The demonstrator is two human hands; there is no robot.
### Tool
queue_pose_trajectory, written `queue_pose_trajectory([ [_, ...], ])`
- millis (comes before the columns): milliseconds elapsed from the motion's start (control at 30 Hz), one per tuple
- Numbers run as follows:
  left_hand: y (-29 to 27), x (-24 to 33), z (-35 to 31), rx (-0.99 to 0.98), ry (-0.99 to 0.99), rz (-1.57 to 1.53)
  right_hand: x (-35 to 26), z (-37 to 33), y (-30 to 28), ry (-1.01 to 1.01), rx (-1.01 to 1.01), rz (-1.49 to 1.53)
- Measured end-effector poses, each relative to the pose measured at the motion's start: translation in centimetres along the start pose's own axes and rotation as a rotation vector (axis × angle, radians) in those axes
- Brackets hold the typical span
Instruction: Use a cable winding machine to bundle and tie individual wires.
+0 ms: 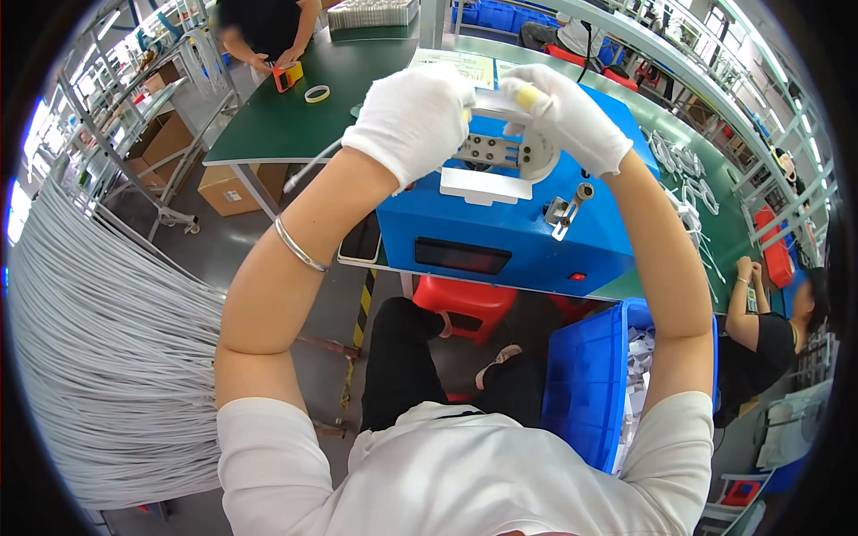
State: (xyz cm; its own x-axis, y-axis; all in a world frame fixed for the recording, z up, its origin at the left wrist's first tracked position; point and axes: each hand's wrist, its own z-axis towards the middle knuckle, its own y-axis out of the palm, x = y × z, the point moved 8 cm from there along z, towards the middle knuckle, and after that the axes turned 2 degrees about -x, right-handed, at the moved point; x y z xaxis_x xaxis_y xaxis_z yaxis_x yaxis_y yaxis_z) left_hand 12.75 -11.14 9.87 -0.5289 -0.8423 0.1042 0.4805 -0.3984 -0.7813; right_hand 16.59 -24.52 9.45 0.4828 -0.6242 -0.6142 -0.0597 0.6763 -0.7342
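Observation:
My left hand (413, 116), in a white glove, is closed above the left part of a blue benchtop machine (527, 241). A thin white cable (313, 167) sticks out from it to the lower left; the fingers themselves are mostly hidden. My right hand (567, 118), also gloved, has its fingers curled, with yellow on one finger. What its fingertips hold is hidden. Just below the hands are the machine's metal plate with holes (492, 150), a round white part (542, 157) and a white flap (485, 187). A small metal bracket (567, 213) stands at the right.
Many grey-white cables (116, 357) hang at my left. A blue bin (585, 366) with white scraps stands by my right arm, a red stool (465, 304) under the green table (241, 129). Coiled cables (688, 165) lie right. Two co-workers (268, 27) (760, 339) sit or stand at the table.

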Motion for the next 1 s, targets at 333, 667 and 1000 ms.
queue_pose_trajectory([
  [333, -0.8, -0.2, -0.4, 0.111, -0.056, 0.066, -2.4, -0.4, 0.4, -0.244, 0.066, -0.226],
  [667, 0.6, -1.4, -0.2, -0.066, -0.12, -0.389, -2.5, -0.2, -0.1, -0.245, 0.026, -0.164],
  [1000, -1.7, -3.2, -0.4, -0.165, -0.275, -0.825, -2.8, -1.1, -1.2, -0.296, 0.09, 0.089],
])
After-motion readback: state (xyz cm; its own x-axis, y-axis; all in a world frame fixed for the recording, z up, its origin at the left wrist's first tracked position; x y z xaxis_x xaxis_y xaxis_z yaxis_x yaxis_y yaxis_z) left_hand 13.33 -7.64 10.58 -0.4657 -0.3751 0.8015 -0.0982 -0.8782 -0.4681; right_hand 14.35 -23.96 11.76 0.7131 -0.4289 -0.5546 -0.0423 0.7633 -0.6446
